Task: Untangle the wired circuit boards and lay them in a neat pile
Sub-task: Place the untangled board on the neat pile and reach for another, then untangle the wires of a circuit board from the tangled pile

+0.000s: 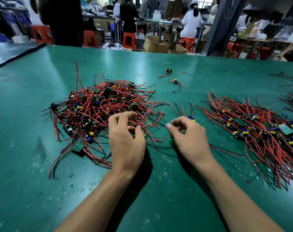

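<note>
Wired circuit board [191, 117] in curled right fingers [175, 122]; left fingers [114, 120] on tangle [95, 104]

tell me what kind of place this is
Probably an electronics assembly workshop: a long green work table heaped with wired circuit boards, workers on red stools behind it, and open cardboard boxes near them.

A rubber band [116, 73] lies on the green table [41, 181] at 11 o'clock. Red stools [129, 40] and a cardboard box [155, 46] stand at 12 o'clock.
</note>
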Available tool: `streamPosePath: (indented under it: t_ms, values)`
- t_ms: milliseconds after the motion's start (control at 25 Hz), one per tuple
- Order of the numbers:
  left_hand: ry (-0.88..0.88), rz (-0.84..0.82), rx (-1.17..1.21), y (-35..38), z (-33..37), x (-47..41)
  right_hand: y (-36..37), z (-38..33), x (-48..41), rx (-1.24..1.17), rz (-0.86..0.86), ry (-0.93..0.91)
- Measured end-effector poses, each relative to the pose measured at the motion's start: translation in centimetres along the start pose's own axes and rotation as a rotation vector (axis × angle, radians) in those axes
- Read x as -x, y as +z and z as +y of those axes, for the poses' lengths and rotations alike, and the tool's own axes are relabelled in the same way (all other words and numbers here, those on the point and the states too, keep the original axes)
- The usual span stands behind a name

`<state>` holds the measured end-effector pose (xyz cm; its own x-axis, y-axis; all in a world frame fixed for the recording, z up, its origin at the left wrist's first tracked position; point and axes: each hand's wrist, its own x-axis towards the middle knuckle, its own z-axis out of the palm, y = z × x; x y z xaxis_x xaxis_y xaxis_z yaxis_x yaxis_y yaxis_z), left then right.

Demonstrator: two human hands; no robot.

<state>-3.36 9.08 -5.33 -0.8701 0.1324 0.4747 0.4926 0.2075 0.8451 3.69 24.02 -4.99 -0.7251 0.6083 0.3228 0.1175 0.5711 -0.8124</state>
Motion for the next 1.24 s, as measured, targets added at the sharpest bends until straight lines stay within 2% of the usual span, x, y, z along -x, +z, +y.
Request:
streamPosePath:
  t_ms: [120, 160, 280, 360, 400, 440, 560, 640, 800, 880, 960, 1080, 1240]
  values:
    - [0.011, 0.004, -0.03, 0.2, -0.1, 0.0, -1.1, -1.3, -0.8, -0.717, 0.091, 0.265]
    - [0.033, -0.018, -0.033, 0.3, -0.2, 0.0, -1.6, -1.6, -1.0, -0.889, 0.11, 0.335]
    - [0.146, -0.129, -0.061, 0.4, -0.1, 0.2, -2.9, -1.8, -1.6, -1.193, 0.071, 0.437]
    - [0.173, -0.226, -0.058, 0.6, -0.1, 0.7, -3.0, -1.8, -1.5, -1.204, 0.022, 0.443]
    - [0.131, -0.269, -0.01, 0.8, 0.0, 0.9, -2.7, -1.8, -1.4, -1.156, 0.003, 0.434]
    - [0.027, -0.304, 0.089, 0.9, 0.2, 0.9, -2.4, -1.9, -1.2, -1.089, -0.019, 0.413]
    - [-0.449, -0.364, 0.564, 0.7, 1.1, 0.2, -1.6, -1.8, -0.6, -0.942, -0.122, 0.318]
    - [-0.6, -0.365, 0.672, 0.3, 1.3, -0.4, -1.5, -1.7, -0.3, -0.904, -0.227, 0.278]
    - [-0.598, -0.372, 0.596, 0.2, 1.5, -0.5, -2.0, -1.6, -0.2, -0.801, -0.42, 0.297]
    - [-0.659, -0.358, 0.693, 0.1, 1.8, -0.6, -2.6, -1.3, -0.5, -0.81, -0.488, 0.383]
    - [-0.694, -0.369, 0.802, -0.2, 2.1, -0.8, -3.2, -1.2, -0.7, -0.918, -0.543, 0.487]
    - [-0.703, -0.489, 0.909, -0.5, 2.3, -1.1, -3.3, -0.9, -1.1, -0.993, -0.564, 0.547]
    - [-0.696, -0.699, 0.914, -0.6, 2.1, -0.8, -3.5, -0.4, -1.5, -1.146, -0.585, 0.501]
